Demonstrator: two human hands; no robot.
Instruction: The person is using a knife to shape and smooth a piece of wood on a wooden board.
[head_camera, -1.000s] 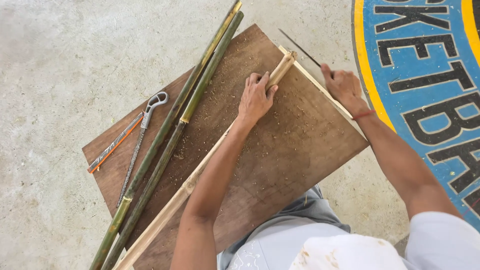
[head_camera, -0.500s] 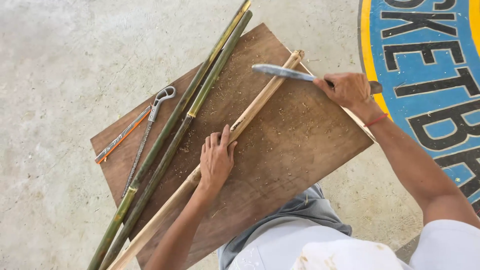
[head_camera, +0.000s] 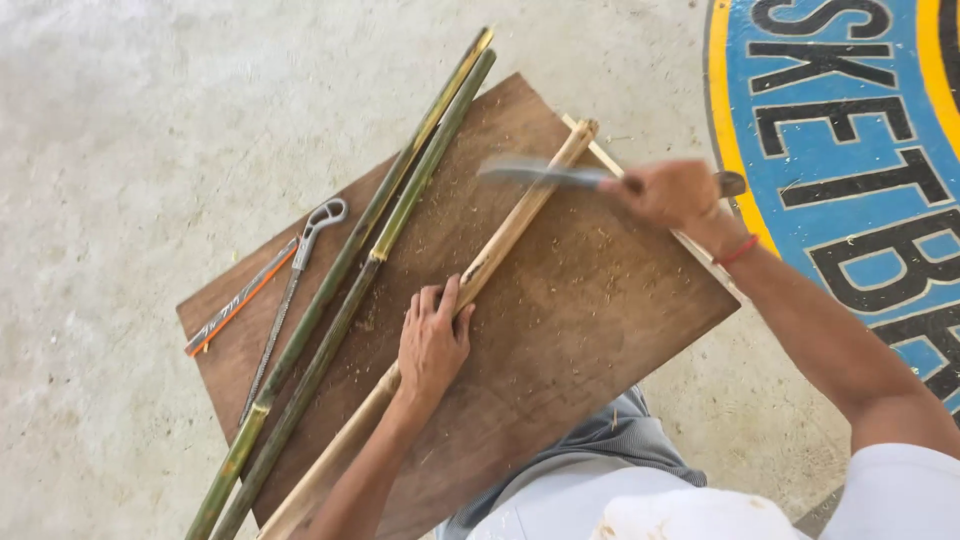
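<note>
Head view, looking down:

- Board (head_camera: 590, 300): brown wooden slab flat on the concrete floor (head_camera: 130, 130), dusted with shavings.
- Pale strip (head_camera: 500, 245): peeled bamboo lying diagonally across the board, from the near left edge to the far right corner.
- Left hand (head_camera: 432, 342): palm down, fingers spread flat, pressing the pale strip onto the board at mid length. It pins the strip, no grip closed around it.
- Right hand (head_camera: 668, 192): closed around the handle of a knife (head_camera: 545, 173). The blade is blurred and stands above the far end of the pale strip, pointing left.
- Green strips (head_camera: 400, 215): two long unpeeled bamboo lengths, side by side, left of the pale strip and parallel to it.
- Thin slat (head_camera: 605, 158): pale, at the board's far right edge, partly under the right hand.
- Metal tool (head_camera: 300, 265): grey, looped end, at the left of the board; an orange-edged stick (head_camera: 240, 300) lies just beside it.
- Painted court marking (head_camera: 850, 130): blue and yellow, far right.

Handling note: the cut looks best made with the pinning hand well apart from the blade, the strip flat and firm, and the edge set square on the strip's end.
</note>
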